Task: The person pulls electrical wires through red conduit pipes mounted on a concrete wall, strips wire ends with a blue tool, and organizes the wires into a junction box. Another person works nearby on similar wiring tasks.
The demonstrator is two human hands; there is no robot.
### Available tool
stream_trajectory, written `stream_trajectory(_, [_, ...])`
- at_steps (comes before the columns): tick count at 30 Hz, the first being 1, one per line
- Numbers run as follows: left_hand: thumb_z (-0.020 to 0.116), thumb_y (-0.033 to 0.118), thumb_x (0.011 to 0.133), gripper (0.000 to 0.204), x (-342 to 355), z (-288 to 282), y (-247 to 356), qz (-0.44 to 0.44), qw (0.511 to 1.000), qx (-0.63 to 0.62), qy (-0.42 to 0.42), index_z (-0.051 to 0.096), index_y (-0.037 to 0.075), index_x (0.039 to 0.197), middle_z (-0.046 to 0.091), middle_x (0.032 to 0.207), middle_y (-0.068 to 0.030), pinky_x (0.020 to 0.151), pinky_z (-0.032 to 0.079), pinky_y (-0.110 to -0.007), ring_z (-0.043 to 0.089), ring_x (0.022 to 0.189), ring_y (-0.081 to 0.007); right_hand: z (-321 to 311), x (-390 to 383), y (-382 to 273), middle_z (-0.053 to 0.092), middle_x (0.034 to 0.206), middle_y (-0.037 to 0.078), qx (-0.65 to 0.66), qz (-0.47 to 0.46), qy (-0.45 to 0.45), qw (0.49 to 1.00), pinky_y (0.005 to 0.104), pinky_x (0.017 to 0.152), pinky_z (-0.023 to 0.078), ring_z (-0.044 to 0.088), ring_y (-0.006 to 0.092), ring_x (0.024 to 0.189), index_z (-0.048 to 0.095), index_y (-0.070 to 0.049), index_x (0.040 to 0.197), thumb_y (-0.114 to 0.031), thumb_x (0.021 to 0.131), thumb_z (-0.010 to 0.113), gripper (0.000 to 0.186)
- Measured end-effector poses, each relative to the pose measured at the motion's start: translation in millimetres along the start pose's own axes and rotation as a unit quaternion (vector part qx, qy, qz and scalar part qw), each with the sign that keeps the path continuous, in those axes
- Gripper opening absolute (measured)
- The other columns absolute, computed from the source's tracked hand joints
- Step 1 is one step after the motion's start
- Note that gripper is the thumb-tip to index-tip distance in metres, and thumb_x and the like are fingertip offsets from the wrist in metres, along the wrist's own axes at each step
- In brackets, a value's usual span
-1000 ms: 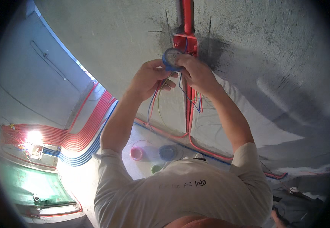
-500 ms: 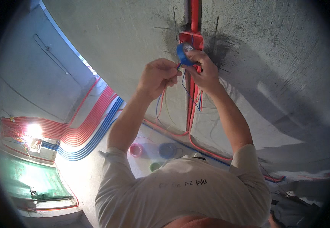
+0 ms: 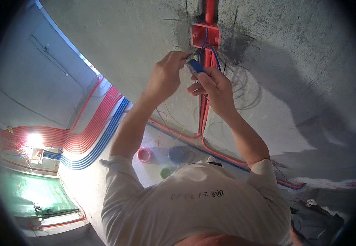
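My right hand [image 3: 217, 88] grips a roll of blue electrical tape [image 3: 196, 66], its thumb lying against the roll's edge. Just left of the roll, my left hand [image 3: 166, 76] is closed with fingertips pinched on the ends of thin electrical wires [image 3: 191, 55]. Above both hands a red junction box [image 3: 198, 37] sits in the concrete wall. Blue wires [image 3: 206, 37] come out of the box and pass down behind the tape. Red conduit [image 3: 203, 119] runs down the wall below my hands.
Coils of pink [image 3: 144, 155], blue [image 3: 178, 154] and green wire [image 3: 166, 173] lie on the floor below. Rows of red [image 3: 91, 133] and blue conduits [image 3: 100, 149] bend along the left side. A bright lamp [image 3: 35, 139] glares by another wire-filled box [image 3: 37, 155].
My left hand has risen a little and turned, still pinching the wires. The tape roll in my right hand has moved down and tilted, uncovering more of the red box.
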State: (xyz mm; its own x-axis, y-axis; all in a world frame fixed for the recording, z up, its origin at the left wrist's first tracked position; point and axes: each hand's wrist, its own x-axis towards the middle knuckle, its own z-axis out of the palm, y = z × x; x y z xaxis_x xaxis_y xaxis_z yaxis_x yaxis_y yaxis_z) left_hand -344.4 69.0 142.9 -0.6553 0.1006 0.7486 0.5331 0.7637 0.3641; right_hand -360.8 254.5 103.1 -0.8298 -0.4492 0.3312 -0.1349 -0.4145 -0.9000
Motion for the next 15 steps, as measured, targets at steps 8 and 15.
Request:
stream_trajectory(8, [0.056, -0.003, 0.098, 0.016, -2.6, 9.5, 11.9, -0.118, 0.990, -0.073, 0.007, 0.063, -0.001, 0.112, 0.066, 0.086, -0.0099, 0.071, 0.053, -0.029, 0.065, 0.079, -0.0165, -1.3, 14.6, 10.3, 0.067, 0.090, 0.004, -0.064, -0.003, 0.026, 0.998, 0.0237, 0.061, 0.049, 0.062, 0.0094, 0.068, 0.069, -0.001, 0.105, -0.021, 0.100, 0.063, 0.022])
stream_trajectory(15, [0.062, 0.000, 0.093, 0.011, -0.7, 9.6, 6.3, -0.229, 0.928, -0.295, 0.003, 0.069, -0.002, 0.101, 0.066, 0.083, -0.0015, 0.070, 0.048, -0.024, 0.058, 0.078, -0.0061, -7.3, 23.3, 23.7, 0.063, 0.097, 0.003, -0.128, -0.084, 0.062, 0.986, 0.0213, 0.052, 0.041, 0.051, 0.0037, 0.062, 0.053, -0.003, 0.131, -0.013, 0.099, 0.067, 0.036])
